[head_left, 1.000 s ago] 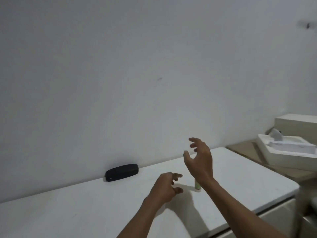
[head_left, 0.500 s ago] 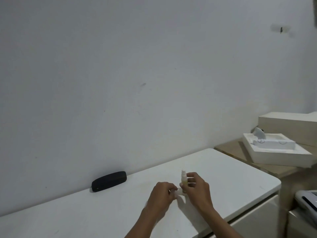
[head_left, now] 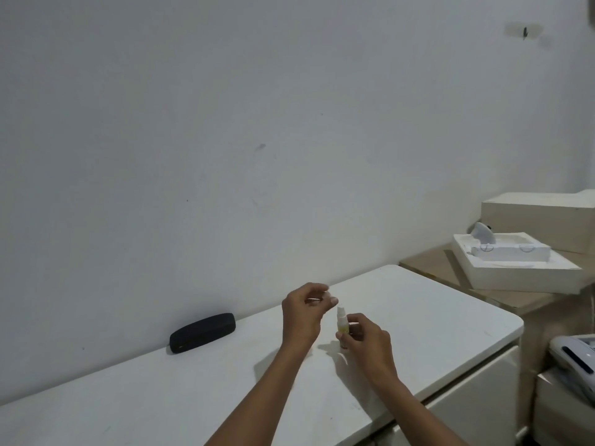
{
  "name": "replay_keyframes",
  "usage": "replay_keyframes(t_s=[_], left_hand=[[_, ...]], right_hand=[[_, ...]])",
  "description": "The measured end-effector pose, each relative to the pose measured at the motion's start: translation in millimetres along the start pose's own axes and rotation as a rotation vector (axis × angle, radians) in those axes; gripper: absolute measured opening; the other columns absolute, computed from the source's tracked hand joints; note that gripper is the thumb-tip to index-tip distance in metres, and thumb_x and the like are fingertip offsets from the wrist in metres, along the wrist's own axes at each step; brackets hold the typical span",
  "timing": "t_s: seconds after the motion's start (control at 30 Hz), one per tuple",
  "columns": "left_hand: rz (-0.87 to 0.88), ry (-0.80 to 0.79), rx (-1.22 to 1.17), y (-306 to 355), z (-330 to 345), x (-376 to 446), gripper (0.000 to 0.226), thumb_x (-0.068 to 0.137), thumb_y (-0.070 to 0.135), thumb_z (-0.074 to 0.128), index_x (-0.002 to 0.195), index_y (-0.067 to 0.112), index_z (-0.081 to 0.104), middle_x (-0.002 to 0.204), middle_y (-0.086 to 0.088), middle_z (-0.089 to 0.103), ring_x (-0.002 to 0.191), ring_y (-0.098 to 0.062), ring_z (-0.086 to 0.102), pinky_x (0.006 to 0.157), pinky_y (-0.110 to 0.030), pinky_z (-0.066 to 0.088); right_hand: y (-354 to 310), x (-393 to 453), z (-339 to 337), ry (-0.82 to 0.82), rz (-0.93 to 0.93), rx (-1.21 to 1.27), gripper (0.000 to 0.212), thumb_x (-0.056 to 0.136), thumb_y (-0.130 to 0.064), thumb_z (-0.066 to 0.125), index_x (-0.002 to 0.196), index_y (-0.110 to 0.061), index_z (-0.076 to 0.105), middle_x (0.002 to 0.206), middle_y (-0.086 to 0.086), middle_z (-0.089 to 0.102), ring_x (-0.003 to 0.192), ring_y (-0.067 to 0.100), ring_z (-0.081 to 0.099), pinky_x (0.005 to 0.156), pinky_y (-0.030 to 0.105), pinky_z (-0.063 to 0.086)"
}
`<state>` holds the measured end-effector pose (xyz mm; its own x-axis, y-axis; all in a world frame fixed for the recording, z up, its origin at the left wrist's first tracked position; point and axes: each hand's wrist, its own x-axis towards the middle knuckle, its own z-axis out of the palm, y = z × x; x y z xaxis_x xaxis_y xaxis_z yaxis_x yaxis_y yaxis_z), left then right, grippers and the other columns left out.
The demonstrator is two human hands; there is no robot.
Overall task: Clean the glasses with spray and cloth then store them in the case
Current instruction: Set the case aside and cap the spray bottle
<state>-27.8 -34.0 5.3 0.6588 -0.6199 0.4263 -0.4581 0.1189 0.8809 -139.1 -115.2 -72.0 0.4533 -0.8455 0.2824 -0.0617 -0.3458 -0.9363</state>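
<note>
A small spray bottle [head_left: 342, 324] with a white nozzle and yellowish label stands upright on the white table [head_left: 425, 320]. My right hand [head_left: 368, 344] grips its lower body. My left hand [head_left: 304, 312] hovers just up and left of the nozzle, fingers pinched around a small clear piece that looks like the cap. A closed black glasses case [head_left: 203, 332] lies by the wall, left of both hands. I see no glasses and no cloth.
The table's rounded right edge [head_left: 515, 333] drops off to a lower cardboard surface holding a white foam tray [head_left: 521, 268] and a beige box [head_left: 534, 217]. A grey device [head_left: 576, 358] sits at the lower right.
My right hand came down from open above the bottle and gripped it. My left hand, which met the bottle's top, has lifted up and away to the left.
</note>
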Motion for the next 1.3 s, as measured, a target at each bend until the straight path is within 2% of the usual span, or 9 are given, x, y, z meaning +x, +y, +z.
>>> replay_keyframes(t_s=[0.1, 0.23, 0.4, 0.53, 0.73, 0.87, 0.93, 1.1, 1.3], left_hand=[[0.003, -0.044, 0.045, 0.4, 8.5, -1.4, 0.018, 0.077, 0.006, 0.084, 0.093, 0.013, 0.08, 0.084, 0.001, 0.077, 0.075, -0.006, 0.073, 0.07, -0.014, 0.053], [-0.005, -0.055, 0.075, -1.8, 16.2, -0.6, 0.019, 0.078, 0.006, 0.082, 0.094, 0.017, 0.081, 0.088, 0.004, 0.078, 0.077, -0.008, 0.074, 0.073, -0.016, 0.055], [-0.023, -0.085, 0.092, -8.6, 19.7, -2.2, 0.02, 0.077, 0.003, 0.082, 0.094, 0.014, 0.08, 0.086, 0.005, 0.077, 0.077, -0.001, 0.073, 0.071, -0.01, 0.052], [-0.038, -0.041, 0.056, -16.0, 21.0, -4.5, 0.023, 0.076, 0.005, 0.084, 0.096, 0.015, 0.081, 0.085, 0.005, 0.079, 0.079, -0.002, 0.074, 0.074, -0.011, 0.054], [-0.013, -0.06, 0.044, -17.2, 20.4, -7.6, 0.022, 0.079, 0.004, 0.081, 0.098, 0.016, 0.08, 0.087, 0.005, 0.079, 0.079, -0.004, 0.074, 0.073, -0.014, 0.054], [-0.022, -0.11, 0.093, -18.3, 15.6, -13.0, 0.045, 0.082, 0.01, 0.08, 0.122, 0.027, 0.068, 0.091, 0.003, 0.075, 0.081, -0.008, 0.074, 0.073, -0.021, 0.056], [-0.042, -0.147, 0.206, -23.0, 4.9, -16.1, 0.061, 0.082, 0.024, 0.081, 0.137, 0.033, 0.055, 0.103, 0.001, 0.072, 0.091, -0.01, 0.072, 0.079, -0.021, 0.056], [-0.161, -0.05, 0.558, -49.4, -52.3, -19.9, 0.067, 0.088, 0.048, 0.071, 0.146, 0.021, 0.05, 0.137, -0.003, 0.062, 0.13, -0.018, 0.055, 0.105, -0.029, 0.042], [-0.205, 0.034, 0.897, -92.3, -137.7, -33.1, 0.067, 0.099, 0.055, 0.048, 0.15, 0.012, 0.041, 0.155, -0.006, 0.045, 0.151, -0.024, 0.029, 0.119, -0.034, 0.027]], right_hand=[[-1.8, -0.7, 0.0, -0.007, -0.003, -0.005, 0.015, 0.087, -0.015, 0.078, 0.099, -0.022, 0.072, 0.079, -0.003, 0.078, 0.064, 0.009, 0.074, 0.066, 0.024, 0.055], [-0.6, -0.2, -0.4, -0.01, -0.022, -0.018, 0.014, 0.087, -0.016, 0.077, 0.097, -0.024, 0.072, 0.076, -0.004, 0.078, 0.065, 0.008, 0.073, 0.071, 0.032, 0.059], [0.6, 0.1, -0.4, -0.02, -0.04, -0.02, 0.014, 0.088, -0.015, 0.075, 0.096, -0.026, 0.072, 0.076, -0.005, 0.078, 0.067, 0.007, 0.074, 0.072, 0.031, 0.06], [0.6, -0.5, -1.4, -0.018, -0.048, -0.007, 0.015, 0.089, -0.014, 0.075, 0.099, -0.025, 0.073, 0.079, -0.003, 0.079, 0.07, 0.006, 0.075, 0.071, 0.027, 0.059], [3.3, 0.4, -0.3, -0.021, -0.047, 0.01, 0.017, 0.09, -0.014, 0.075, 0.099, -0.029, 0.073, 0.08, -0.006, 0.079, 0.075, 0.006, 0.076, 0.075, 0.031, 0.062], [4.1, 0.1, -1.6, -0.028, -0.039, -0.001, 0.018, 0.089, -0.014, 0.077, 0.098, -0.029, 0.074, 0.08, -0.008, 0.079, 0.077, 0.005, 0.076, 0.076, 0.034, 0.064], [2.1, 0.1, -2.7, -0.037, -0.024, -0.014, 0.015, 0.088, -0.014, 0.078, 0.096, -0.026, 0.074, 0.078, -0.007, 0.079, 0.076, 0.003, 0.076, 0.076, 0.034, 0.064], [-14.9, 3.7, 7.0, -0.021, -0.017, -0.111, 0.011, 0.085, -0.018, 0.079, 0.091, -0.022, 0.072, 0.072, -0.011, 0.073, 0.068, -0.004, 0.069, 0.062, 0.016, 0.045], [-43.6, 9.1, 68.2, -0.096, -0.04, -0.044, 0.01, 0.083, -0.015, 0.078, 0.088, -0.022, 0.072, 0.075, -0.006, 0.077, 0.064, 0.008, 0.074, 0.071, 0.031, 0.057]])
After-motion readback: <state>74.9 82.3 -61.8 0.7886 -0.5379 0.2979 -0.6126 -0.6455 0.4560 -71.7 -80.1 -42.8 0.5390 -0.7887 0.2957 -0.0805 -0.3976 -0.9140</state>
